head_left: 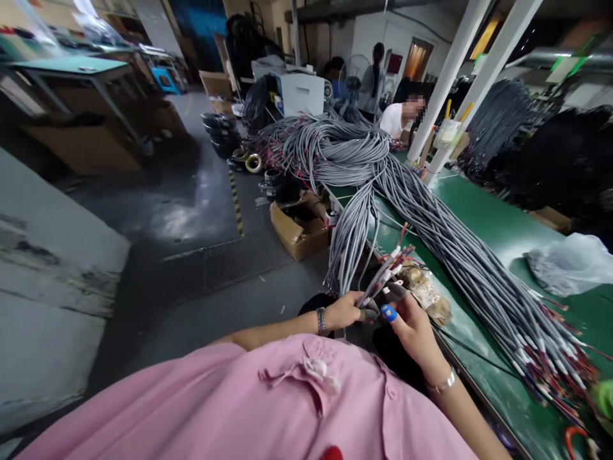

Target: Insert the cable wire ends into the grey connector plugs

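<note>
Nearest the camera, a pink fabric shirt front (297, 409) fills the lower frame. Just beyond it, the left hand (345, 311) pinches the lower end of a small bundle of grey sheathed wires with red and white tips (383, 276); a metal bracelet sits on that wrist. The right hand (410, 322), with grey finger covers and one blue-tipped finger, is closed around the same bundle from the right, so both hands grasp it just off the near left edge of the green tabletop (483, 223).

Just right of the hands, a crumpled clear plastic bag with brown contents (426, 291) lies on the tabletop. Further right, a long thick bundle of grey cables (460, 255) runs diagonally from near right to far centre, its stripped red ends (550, 364) fanned out at the near right. A grey plastic bag (569, 262) rests at the far right.

On the floor to the left, an open brown cardboard box (299, 227) stands beside hanging cables. Far back, a seated person in a white shirt (400, 118) works.

Risk: the thin exposed tips could bend or slip unevenly if the grip loosens, and the held wires could snag the hanging cables close by.
</note>
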A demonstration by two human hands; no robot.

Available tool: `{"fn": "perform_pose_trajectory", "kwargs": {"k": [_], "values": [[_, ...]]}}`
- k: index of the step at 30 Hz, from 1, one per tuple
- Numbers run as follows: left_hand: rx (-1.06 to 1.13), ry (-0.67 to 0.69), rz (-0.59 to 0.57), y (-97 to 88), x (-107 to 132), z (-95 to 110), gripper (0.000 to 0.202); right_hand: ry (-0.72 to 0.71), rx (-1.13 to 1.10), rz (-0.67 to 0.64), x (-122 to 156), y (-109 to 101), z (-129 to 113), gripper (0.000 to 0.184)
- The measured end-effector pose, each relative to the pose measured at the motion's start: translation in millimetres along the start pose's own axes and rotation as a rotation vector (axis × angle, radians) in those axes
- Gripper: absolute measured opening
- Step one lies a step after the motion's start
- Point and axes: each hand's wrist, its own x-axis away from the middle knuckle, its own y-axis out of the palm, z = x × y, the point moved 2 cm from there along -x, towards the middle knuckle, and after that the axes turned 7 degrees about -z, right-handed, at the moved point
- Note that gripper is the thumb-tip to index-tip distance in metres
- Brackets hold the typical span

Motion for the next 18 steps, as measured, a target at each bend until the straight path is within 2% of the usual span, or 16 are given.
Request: {"fn": "perform_pose_trajectory", "kwargs": {"k": [4,8,10,13,15,18], "values": [[-0.091,0.062,0.007,2.8,1.3,-4.6,0.025,-0.198,0.17,0.015,-21.9,21.2,-15.1,0.019],[-0.142,0.036,-0.016,-5.0,7.3,0.8,0.018,-0.293,0.22,-0.001,-33.3,37.5,-17.1,0.017],[-0.099,0.026,0.062,-10.4,8.4,5.9,0.017,-0.309,0.234,-0.031,-39.1,42.0,-21.8,0.017],[0.141,0.067,0.265,-16.9,6.5,9.7,0.024,-0.345,0.177,-0.072,-46.0,47.9,-32.0,0.018],[0.24,0.103,0.349,-18.9,5.3,7.8,0.026,-0.391,0.218,0.009,-46.8,50.9,-35.9,0.026],[0.188,0.119,0.394,-18.8,6.5,2.1,0.025,-0.409,0.397,0.08,-43.7,56.7,-30.5,0.023]]}}
